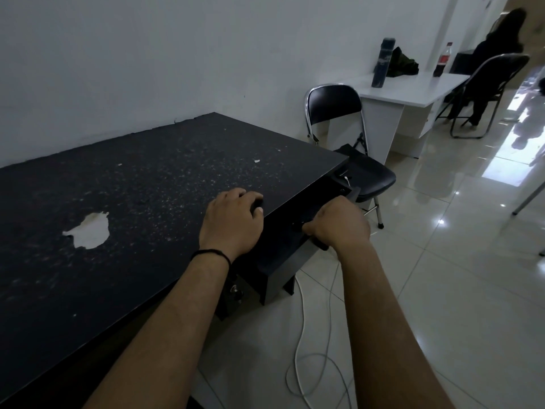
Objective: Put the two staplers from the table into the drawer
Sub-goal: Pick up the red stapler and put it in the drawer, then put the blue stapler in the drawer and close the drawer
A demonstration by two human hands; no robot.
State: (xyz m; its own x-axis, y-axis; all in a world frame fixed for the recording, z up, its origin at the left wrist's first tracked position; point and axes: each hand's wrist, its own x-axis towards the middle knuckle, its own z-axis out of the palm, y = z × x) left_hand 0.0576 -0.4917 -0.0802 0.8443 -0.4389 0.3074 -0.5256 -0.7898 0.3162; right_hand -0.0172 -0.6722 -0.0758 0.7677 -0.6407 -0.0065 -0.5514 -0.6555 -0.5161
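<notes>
Your left hand (233, 219) is resting at the front edge of the black desk (124, 202), toward its right corner, with the fingers curling closed around a small dark object (257, 204) that is probably one of the staplers, though most of it is hiding under your palm. A thin black band (211, 254) is circling that wrist. Your right hand (339, 224) is hanging just off the desk's front edge, over the open drawer (309, 214), fist closing on another dark object (320, 244) whose end is poking out below the heel of the hand; it is too dark to tell whether this is the second stapler, or whether it is touching the drawer. The drawer is standing pulled out beneath the desktop, its inside too dark to read. A worn pale patch (90, 233) is showing on the desktop well to the left of your hands. A white cable (300, 343) is looping across the tiled floor under your right forearm. A black folding chair (351, 143) is sitting just past the desk's right end, and a white table (413, 87) carrying bottles is standing beyond it against the wall.
</notes>
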